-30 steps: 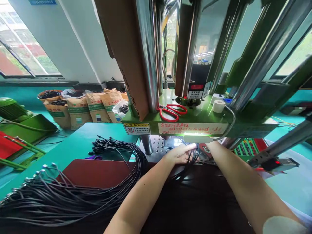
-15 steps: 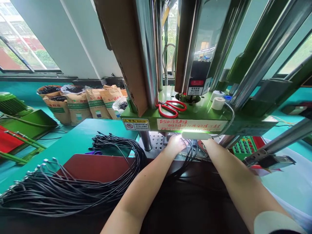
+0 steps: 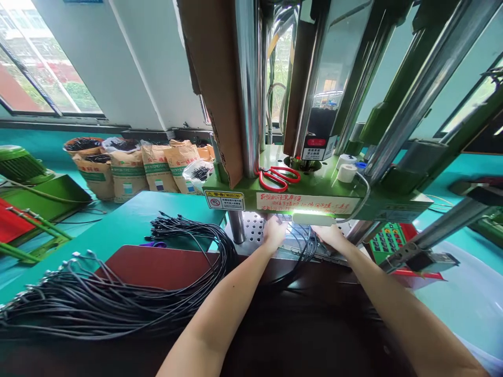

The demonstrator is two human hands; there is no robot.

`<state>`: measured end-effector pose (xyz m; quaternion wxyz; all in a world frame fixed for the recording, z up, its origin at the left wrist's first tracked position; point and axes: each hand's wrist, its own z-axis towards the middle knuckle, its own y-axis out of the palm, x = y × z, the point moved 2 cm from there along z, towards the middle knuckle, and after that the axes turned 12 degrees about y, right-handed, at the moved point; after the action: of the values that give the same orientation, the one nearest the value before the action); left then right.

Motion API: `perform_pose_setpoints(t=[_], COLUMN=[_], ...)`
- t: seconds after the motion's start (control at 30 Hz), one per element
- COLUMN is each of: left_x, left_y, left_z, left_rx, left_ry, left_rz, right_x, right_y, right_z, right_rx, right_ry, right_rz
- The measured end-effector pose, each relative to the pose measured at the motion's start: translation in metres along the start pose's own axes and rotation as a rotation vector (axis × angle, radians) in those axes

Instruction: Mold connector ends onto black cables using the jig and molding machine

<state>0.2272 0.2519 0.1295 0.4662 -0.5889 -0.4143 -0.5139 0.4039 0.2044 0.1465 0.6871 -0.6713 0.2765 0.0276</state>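
Observation:
Both my hands reach under the green upper plate (image 3: 243, 184) of a press, close to a lit lamp bar (image 3: 313, 219). My left hand (image 3: 275, 229) is at the left side of the metal mould area, its fingertips hidden beneath the plate's edge. On the other side, my right hand (image 3: 330, 235) sits just below the lamp, fingers mostly covered by it and by glare. Several thin black cables (image 3: 307, 247) run out between the two hands and hang over the front edge. Whether either hand grips anything does not show.
Red-handled scissors (image 3: 277, 179) lie on the press plate beside white tape rolls (image 3: 346, 172). Left, a large bundle of black cables (image 3: 118, 301) spreads over a brown board (image 3: 145, 267) and green table (image 3: 133, 212). A keypad panel (image 3: 387, 240) stands at right. Steel columns (image 3: 248, 94) rise close by.
My hands have moved apart: the left slightly leftward, the right a little left and lower, with more of it showing. The cables between them remain. The camera view has shifted slightly.

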Motion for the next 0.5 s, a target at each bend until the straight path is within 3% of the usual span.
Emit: perform_pose_setpoints(t=[0.1, 0.23, 0.5], left_x=[0.003, 0.003, 0.007], left_y=[-0.011, -0.017, -0.009], left_z=[-0.001, -0.002, 0.01], left_rx=[0.051, 0.005, -0.06], left_ry=[0.128, 0.235, 0.209], left_rz=[0.184, 0.36, 0.602], right_x=[0.0, -0.003, -0.001], right_y=[0.004, 0.007, 0.006], right_z=[-0.006, -0.002, 0.006], right_rx=[0.05, 0.157, 0.243], right_ry=[0.047, 0.047, -0.018], right_rz=[-0.055, -0.084, -0.074])
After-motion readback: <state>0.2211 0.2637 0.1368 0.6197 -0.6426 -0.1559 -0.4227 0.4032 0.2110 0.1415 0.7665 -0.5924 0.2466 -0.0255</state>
